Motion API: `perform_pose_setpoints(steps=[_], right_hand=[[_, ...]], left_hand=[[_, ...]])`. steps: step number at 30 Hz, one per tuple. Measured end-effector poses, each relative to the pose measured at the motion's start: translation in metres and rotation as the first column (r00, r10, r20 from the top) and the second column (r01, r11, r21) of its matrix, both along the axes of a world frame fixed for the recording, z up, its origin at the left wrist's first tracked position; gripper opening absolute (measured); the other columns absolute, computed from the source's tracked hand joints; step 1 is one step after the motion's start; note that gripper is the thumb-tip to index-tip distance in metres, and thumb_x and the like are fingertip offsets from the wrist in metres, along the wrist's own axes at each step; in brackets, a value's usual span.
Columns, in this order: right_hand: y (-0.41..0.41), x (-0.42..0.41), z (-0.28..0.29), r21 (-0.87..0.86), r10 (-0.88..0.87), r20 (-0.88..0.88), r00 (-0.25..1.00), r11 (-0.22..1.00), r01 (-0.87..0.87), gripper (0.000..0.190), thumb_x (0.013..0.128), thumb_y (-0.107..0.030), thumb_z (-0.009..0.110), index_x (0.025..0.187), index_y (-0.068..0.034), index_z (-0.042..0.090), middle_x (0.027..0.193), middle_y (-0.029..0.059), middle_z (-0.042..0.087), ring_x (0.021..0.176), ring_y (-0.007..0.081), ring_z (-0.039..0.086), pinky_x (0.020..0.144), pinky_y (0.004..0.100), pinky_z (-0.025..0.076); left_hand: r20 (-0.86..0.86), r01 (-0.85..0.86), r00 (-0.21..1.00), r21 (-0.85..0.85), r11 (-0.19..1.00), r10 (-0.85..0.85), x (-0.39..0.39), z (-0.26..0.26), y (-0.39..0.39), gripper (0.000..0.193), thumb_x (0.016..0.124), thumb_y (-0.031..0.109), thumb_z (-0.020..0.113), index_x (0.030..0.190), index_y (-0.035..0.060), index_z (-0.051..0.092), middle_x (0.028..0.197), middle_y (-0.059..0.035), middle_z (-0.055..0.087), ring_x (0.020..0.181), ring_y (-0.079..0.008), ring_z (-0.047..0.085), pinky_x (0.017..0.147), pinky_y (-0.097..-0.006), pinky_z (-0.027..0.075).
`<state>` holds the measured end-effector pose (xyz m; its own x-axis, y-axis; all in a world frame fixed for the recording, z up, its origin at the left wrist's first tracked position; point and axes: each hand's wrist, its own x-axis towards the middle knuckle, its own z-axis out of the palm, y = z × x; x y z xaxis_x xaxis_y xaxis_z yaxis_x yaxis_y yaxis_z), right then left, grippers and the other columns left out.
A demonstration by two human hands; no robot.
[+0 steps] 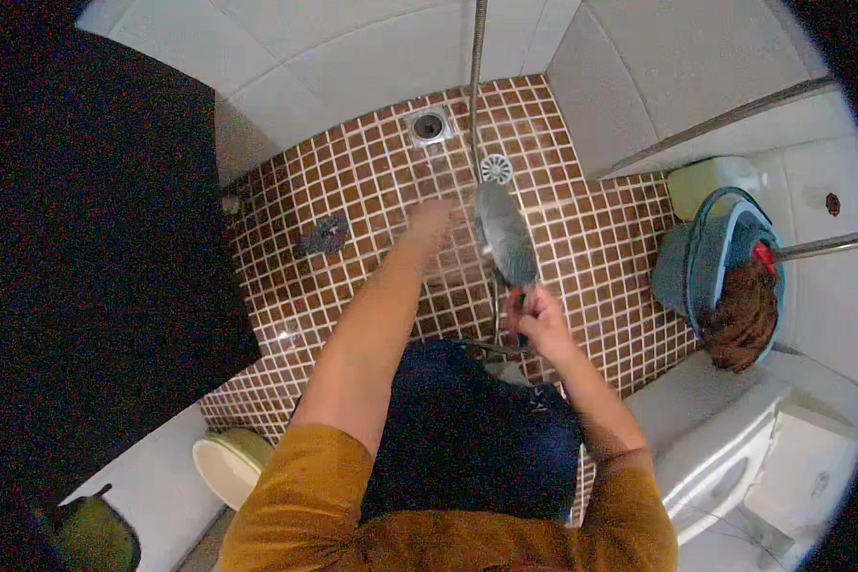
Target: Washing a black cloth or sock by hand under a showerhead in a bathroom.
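Note:
My right hand [540,322] grips the dark and red handle of a grey, round, shallow pan [506,232]. The pan is tilted, so it looks like a narrow oval, and motion softens its outline. To its left, my left hand [432,222] hovers over the brown mosaic floor [372,186]. Blur hides its fingers, so whether it holds anything cannot be seen. A metal shower hose [477,64] hangs down the wall and passes behind the pan, showing again below it. Left of my left hand, a dark grey crumpled rag or scouring pad [324,234] lies on the tiles.
A square metal floor drain [427,127] and a round white drain cover [496,169] lie near the far wall. At right stands a blue tub [672,268] holding brown cloth [742,314]. A cream basin [229,465] is at lower left, a white fixture [729,472] at lower right.

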<state>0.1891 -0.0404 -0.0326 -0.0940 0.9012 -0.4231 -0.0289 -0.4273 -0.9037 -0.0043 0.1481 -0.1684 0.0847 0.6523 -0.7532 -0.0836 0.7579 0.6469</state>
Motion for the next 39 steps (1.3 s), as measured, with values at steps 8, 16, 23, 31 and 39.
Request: perform_pose_setpoints(steps=[8, 16, 23, 31, 39], right_hand=[[-0.032, -0.004, 0.113, -0.006, -0.166, 0.088, 0.982, 0.986, 0.167, 0.025, 0.066, 0.003, 0.055, 0.088, -0.006, 0.048, 0.067, -0.0034, 0.043, 0.061, 0.0075, 0.041, 0.055, 0.0227, 0.035], [-0.080, -0.005, 0.190, 0.032, -0.323, 0.110, 0.940, 0.946, 0.322, 0.022, 0.070, 0.000, 0.058, 0.087, -0.006, 0.046, 0.067, -0.0038, 0.043, 0.060, 0.0056, 0.040, 0.056, 0.0218, 0.036], [-0.107, -0.011, 0.263, -0.056, -0.369, 0.053, 0.928, 0.927, 0.372, 0.021, 0.073, 0.004, 0.057, 0.076, -0.007, 0.040, 0.064, -0.0029, 0.038, 0.058, 0.0049, 0.040, 0.056, 0.0194, 0.038], [-0.099, -0.007, 0.360, -0.088, -0.100, 0.304, 0.947, 0.987, 0.133, 0.021, 0.066, -0.002, 0.060, 0.078, -0.006, 0.043, 0.067, 0.0007, 0.041, 0.064, 0.0103, 0.042, 0.061, 0.0245, 0.039], [-0.086, -0.003, 0.398, -0.102, -0.189, 0.242, 0.952, 0.970, 0.219, 0.019, 0.069, 0.001, 0.059, 0.073, -0.006, 0.042, 0.064, -0.0027, 0.041, 0.062, 0.0077, 0.040, 0.059, 0.0231, 0.036]], left_hand=[[-0.023, -0.071, 0.997, -0.084, 0.994, 0.069, 0.035, 0.178, -0.011, 0.008, 0.077, 0.009, 0.054, 0.070, 0.0064, 0.054, 0.062, -0.0055, 0.054, 0.044, -0.0136, 0.045, 0.036, -0.0263, 0.033], [0.182, -0.189, 0.950, -0.315, 0.930, 0.254, 0.042, 0.271, -0.084, 0.021, 0.077, 0.026, 0.061, 0.067, 0.0104, 0.050, 0.056, -0.0010, 0.043, 0.041, -0.0104, 0.033, 0.038, -0.0220, 0.027], [0.206, -0.151, 0.949, -0.373, 0.915, 0.240, 0.047, 0.337, -0.121, 0.027, 0.082, 0.033, 0.058, 0.069, 0.0100, 0.051, 0.054, 0.0005, 0.043, 0.042, -0.0077, 0.035, 0.038, -0.0225, 0.029], [0.306, -0.271, 0.900, -0.165, 0.948, 0.310, 0.054, 0.451, -0.134, 0.027, 0.085, 0.031, 0.054, 0.072, 0.0076, 0.054, 0.065, -0.0021, 0.055, 0.059, -0.0116, 0.051, 0.053, -0.0253, 0.041], [0.416, -0.284, 0.843, -0.192, 0.939, 0.340, 0.043, 0.478, -0.137, 0.025, 0.087, 0.020, 0.048, 0.068, 0.0053, 0.056, 0.065, -0.0046, 0.055, 0.056, -0.0125, 0.052, 0.050, -0.0244, 0.042]])
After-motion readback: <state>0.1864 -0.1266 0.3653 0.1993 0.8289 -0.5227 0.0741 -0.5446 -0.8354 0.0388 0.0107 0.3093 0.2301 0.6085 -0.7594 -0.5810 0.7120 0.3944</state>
